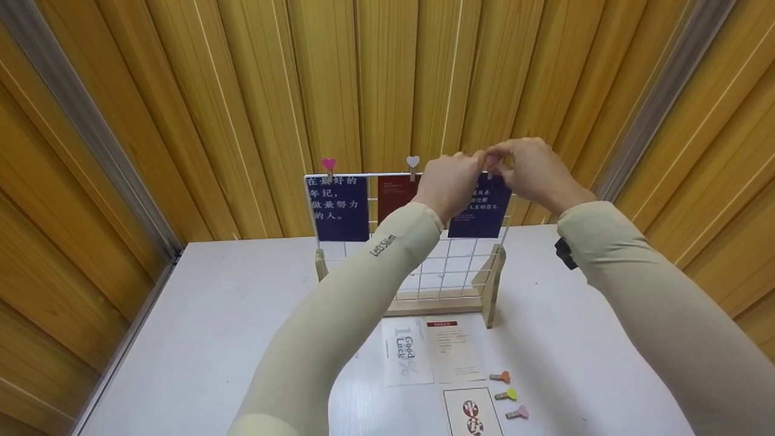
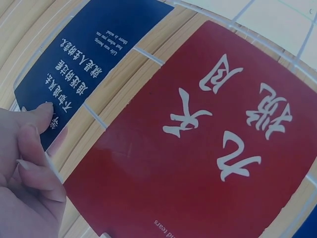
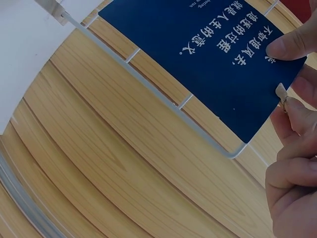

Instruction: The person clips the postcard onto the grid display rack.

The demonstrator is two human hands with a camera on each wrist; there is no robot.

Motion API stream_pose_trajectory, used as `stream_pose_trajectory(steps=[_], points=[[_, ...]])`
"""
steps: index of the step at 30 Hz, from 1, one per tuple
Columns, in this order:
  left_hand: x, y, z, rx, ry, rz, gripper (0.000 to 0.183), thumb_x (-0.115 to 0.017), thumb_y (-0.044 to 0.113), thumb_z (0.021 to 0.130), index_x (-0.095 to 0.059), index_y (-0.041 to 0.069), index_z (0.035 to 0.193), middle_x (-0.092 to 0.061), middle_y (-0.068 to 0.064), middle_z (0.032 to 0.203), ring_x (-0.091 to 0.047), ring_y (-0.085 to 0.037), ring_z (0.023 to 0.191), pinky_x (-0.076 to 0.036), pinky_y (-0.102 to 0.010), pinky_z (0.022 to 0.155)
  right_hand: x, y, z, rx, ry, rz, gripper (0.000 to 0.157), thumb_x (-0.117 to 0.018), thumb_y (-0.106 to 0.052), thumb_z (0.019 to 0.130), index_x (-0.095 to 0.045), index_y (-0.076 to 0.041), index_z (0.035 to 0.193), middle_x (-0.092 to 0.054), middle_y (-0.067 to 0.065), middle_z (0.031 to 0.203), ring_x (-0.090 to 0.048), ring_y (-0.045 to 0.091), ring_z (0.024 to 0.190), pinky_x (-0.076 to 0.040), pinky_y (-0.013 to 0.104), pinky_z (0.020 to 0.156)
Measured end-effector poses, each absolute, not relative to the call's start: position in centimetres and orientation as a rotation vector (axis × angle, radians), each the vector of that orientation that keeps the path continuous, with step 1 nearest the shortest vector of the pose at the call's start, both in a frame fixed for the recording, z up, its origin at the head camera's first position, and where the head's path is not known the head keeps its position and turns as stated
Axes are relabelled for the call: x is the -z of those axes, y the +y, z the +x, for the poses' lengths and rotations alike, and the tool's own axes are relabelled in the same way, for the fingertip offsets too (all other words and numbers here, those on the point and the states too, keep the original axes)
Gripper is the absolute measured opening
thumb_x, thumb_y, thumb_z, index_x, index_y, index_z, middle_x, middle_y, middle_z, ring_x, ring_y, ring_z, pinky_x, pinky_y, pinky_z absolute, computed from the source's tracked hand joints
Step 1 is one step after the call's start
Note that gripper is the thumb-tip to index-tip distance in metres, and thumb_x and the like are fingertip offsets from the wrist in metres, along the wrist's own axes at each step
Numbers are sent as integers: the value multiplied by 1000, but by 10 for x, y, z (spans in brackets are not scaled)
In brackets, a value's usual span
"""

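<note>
A dark blue card with white writing hangs at the right end of a white wire grid rack. Thumb and fingers of my left hand pinch this card at its top edge, the thumb over the writing in the right wrist view. Beside it, my right hand pinches a small wooden clip right at the card's top edge. The fingers cover most of the clip. Left of my hands, a red card hangs in the middle of the grid, partly hidden by my left hand in the head view.
Another blue card hangs at left under a pink heart clip; a white heart clip tops the red card. On the white table lie several paper cards and orange, yellow and pink heart clips. Wood-patterned walls surround it.
</note>
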State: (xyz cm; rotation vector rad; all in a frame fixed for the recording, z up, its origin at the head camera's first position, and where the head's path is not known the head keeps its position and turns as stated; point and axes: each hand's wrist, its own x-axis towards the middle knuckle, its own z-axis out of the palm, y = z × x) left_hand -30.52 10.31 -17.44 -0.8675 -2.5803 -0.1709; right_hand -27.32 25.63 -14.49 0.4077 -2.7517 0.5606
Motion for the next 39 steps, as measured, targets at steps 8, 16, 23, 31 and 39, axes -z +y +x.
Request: stream_pose_trajectory(steps=[8, 16, 23, 31, 39], points=[[169, 103, -305, 150, -2556, -867, 31, -54, 12, 101, -59, 17, 131, -71, -1, 109, -69, -18, 84, -58, -34, 68, 142, 263, -271, -619, -2769, 370, 45, -61, -5, 97, -53, -2, 141, -53, 22, 139, -53, 41, 119, -43, 54, 100], [168, 97, -300, 217, -2507, -851, 38, -59, 21, 98, -53, 17, 135, -61, -6, 130, -61, -13, 66, -54, -25, 58, 147, 279, -261, -729, -2600, 347, 47, -60, -7, 98, -50, -1, 143, -52, 20, 141, -45, 37, 131, -36, 50, 109], [174, 85, -293, 296, -2434, -877, 42, -54, 18, 97, -50, 15, 139, -54, -7, 135, -56, -11, 58, -49, -20, 53, 156, 293, -250, -718, -2403, 346, 32, -59, -11, 98, -64, 0, 128, -65, 12, 124, -50, 20, 78, -40, 20, 68], [191, 65, -288, 396, -2334, -947, 32, -59, 18, 96, -55, 13, 128, -59, -4, 115, -59, -15, 62, -51, -25, 53, 177, 308, -239, -780, -2286, 342, 19, -62, -11, 97, -72, 3, 106, -68, 11, 100, -51, 8, 80, -39, 14, 65], [227, 44, -281, 568, -2316, -963, 33, -64, 17, 94, -60, 10, 127, -59, -5, 107, -55, -15, 59, -52, -26, 56, 219, 322, -222, -883, -2293, 330, 17, -67, -11, 95, -73, 5, 99, -70, 15, 90, -57, 1, 74, -45, 8, 66]])
